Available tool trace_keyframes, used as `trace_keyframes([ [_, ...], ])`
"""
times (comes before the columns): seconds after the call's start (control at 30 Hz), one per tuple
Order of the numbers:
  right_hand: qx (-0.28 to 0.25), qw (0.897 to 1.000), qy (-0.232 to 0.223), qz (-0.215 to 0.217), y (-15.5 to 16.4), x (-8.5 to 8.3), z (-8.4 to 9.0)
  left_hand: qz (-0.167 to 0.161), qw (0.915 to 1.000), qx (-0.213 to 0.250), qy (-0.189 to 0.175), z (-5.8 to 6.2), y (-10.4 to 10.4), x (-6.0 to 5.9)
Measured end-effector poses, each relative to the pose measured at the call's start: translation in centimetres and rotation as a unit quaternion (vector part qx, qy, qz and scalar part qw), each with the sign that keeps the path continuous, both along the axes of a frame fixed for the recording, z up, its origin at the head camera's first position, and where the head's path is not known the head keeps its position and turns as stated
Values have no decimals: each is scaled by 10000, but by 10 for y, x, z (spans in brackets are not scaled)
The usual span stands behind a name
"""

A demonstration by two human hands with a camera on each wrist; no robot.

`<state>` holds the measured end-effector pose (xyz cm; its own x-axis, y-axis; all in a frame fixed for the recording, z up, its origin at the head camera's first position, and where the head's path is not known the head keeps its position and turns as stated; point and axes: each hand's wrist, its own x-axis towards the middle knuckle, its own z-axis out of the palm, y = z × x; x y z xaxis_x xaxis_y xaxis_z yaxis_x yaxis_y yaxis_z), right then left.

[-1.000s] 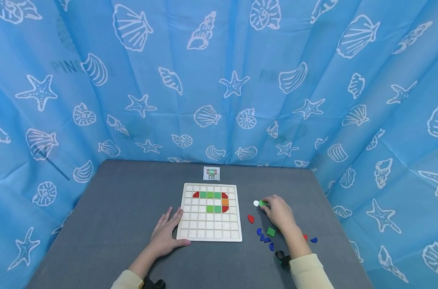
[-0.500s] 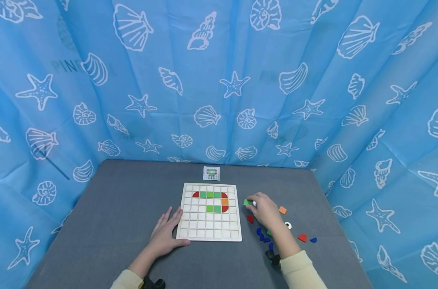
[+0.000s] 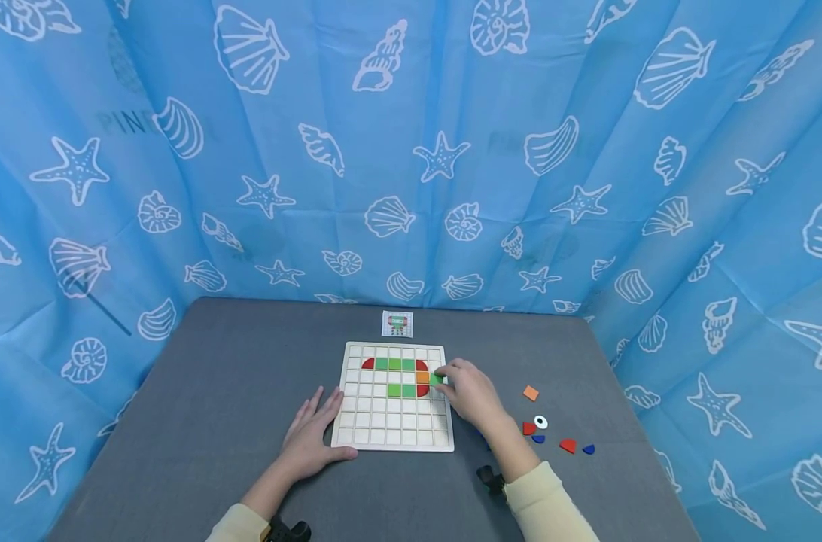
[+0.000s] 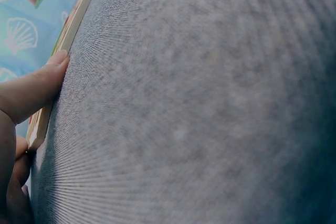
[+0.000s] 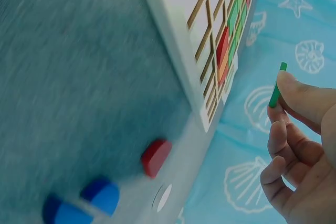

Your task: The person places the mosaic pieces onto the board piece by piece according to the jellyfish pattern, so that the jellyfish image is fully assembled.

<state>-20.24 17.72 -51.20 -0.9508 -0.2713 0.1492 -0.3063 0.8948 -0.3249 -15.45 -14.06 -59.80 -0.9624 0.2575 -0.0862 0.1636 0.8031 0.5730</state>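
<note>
Board (image 3: 357, 436) holds five green, three red, one orange tile; right hand (image 3: 472, 391) pinches sixth green tile (image 3: 437, 379); left hand (image 3: 312, 436) flat.

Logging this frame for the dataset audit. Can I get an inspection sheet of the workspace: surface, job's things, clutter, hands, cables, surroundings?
Surface: grey table, matte, cloth-like.
Job's things: wooden grid board with red, green and orange tiles in its upper rows; green square tile held over the board's right edge; small pattern card behind the board.
Clutter: loose pieces right of the board: orange square, white ring, red pieces, blue pieces.
Hands: left hand lies flat against the board's left edge; right hand pinches the green tile.
Cables: nothing seen.
Surroundings: blue curtain with white shells and starfish on three sides.
</note>
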Motion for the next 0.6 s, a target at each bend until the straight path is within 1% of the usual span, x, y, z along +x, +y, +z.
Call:
trace_keyframes([
  [0.2, -1, 9996, -16, 264, -15, -1, 1, -6, 10000, 43, -20, 1, 0, 0],
  [0.4, -49, 9988, -14, 479, -27, -4, 2, -25, 10000, 53, -10, 0, 0, 0],
  [0.6, -22, 9978, 5, 663, -40, -7, -2, -3, 9999, 129, -39, 0, -1, 0],
])
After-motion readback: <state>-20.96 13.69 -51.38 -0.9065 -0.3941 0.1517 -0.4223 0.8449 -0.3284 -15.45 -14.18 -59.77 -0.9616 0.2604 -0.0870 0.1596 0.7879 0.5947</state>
